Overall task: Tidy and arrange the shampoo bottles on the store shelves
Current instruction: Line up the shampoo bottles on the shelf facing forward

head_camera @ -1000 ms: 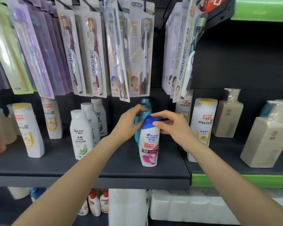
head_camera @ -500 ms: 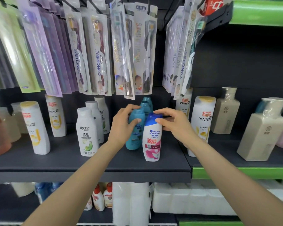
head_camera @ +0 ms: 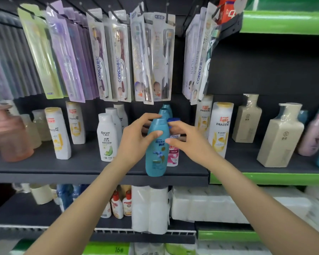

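A teal Rejoice shampoo bottle point(head_camera: 157, 157) stands at the front edge of the dark shelf point(head_camera: 81, 166). My left hand point(head_camera: 134, 138) grips it near the shoulder, thumb across its front. Just behind and to its right stands a white and pink Head & Shoulders bottle point(head_camera: 173, 155) with a blue cap. My right hand point(head_camera: 190, 142) holds its upper part between fingers and thumb. Two more teal bottles point(head_camera: 164, 112) line up behind, mostly hidden.
White Racien bottles point(head_camera: 107, 138) stand left of my hands, Pantene bottles point(head_camera: 220, 129) to the right, beige square bottles point(head_camera: 280, 137) farther right. Toothbrush packs point(head_camera: 118, 57) hang low over the shelf. Tissue packs point(head_camera: 210, 203) fill the shelf below.
My left hand has pulled the teal bottle forward, in front of the Head & Shoulders bottle, to the shelf's front edge. My right hand has slid lower on the white bottle. The camera tilted down.
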Action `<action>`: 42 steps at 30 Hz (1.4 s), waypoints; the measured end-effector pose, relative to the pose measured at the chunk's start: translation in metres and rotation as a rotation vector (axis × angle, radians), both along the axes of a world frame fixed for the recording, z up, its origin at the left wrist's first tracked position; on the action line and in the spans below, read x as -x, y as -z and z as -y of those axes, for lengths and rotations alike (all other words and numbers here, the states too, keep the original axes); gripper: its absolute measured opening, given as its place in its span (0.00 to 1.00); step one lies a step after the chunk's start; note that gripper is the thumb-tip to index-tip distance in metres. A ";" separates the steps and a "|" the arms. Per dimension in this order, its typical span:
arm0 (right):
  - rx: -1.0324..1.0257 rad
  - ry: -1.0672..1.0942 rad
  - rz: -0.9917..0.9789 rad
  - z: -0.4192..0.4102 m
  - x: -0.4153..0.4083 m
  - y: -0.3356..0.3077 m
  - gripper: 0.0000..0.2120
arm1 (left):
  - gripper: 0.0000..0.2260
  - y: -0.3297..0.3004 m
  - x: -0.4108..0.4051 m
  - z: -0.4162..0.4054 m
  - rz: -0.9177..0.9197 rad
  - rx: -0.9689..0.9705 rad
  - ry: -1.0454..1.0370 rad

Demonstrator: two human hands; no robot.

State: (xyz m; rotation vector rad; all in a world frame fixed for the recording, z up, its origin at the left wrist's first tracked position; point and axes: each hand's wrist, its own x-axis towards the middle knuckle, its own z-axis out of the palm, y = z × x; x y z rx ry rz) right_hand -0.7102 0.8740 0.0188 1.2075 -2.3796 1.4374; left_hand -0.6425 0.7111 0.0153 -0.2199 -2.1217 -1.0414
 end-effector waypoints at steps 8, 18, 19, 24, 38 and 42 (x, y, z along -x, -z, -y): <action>0.252 -0.148 0.419 -0.025 -0.044 0.018 0.11 | 0.16 0.003 -0.039 -0.037 0.049 -0.165 0.128; 0.440 0.029 0.544 -0.013 -0.068 0.010 0.08 | 0.35 0.032 -0.074 -0.029 0.281 0.085 0.035; 0.449 0.061 0.547 -0.008 -0.068 0.008 0.07 | 0.37 0.035 -0.077 -0.026 0.304 0.111 0.025; 0.486 0.136 0.605 0.031 -0.072 0.005 0.13 | 0.44 0.045 -0.089 0.005 0.305 0.222 -0.032; 0.697 -0.038 0.820 0.109 -0.089 0.012 0.18 | 0.17 0.028 -0.116 0.112 0.488 -0.528 0.492; 0.644 0.160 0.757 0.125 -0.096 0.004 0.23 | 0.12 0.031 -0.114 0.126 0.550 -0.657 0.461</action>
